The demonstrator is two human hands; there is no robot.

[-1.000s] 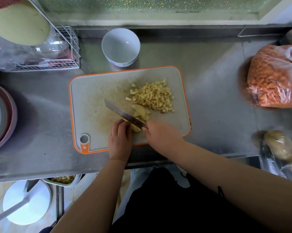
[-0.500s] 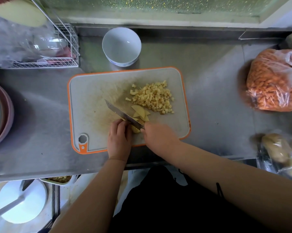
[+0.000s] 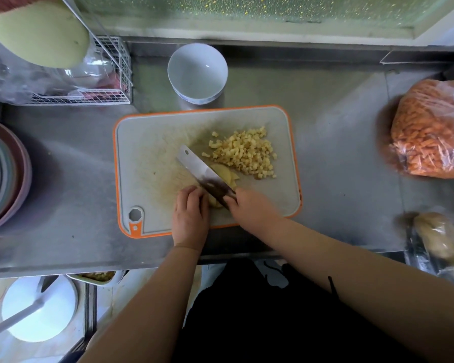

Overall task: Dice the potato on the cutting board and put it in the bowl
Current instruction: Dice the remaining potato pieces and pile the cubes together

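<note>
We observe the right hand (image 3: 252,205) gripping the knife (image 3: 202,174) over the potato (image 3: 227,175); the left hand (image 3: 190,213), fingers curled, steadies it.

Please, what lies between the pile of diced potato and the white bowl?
In the head view, only bare cutting board and its orange rim lie between the diced potato and the white bowl; the bowl stands just beyond it.
</note>
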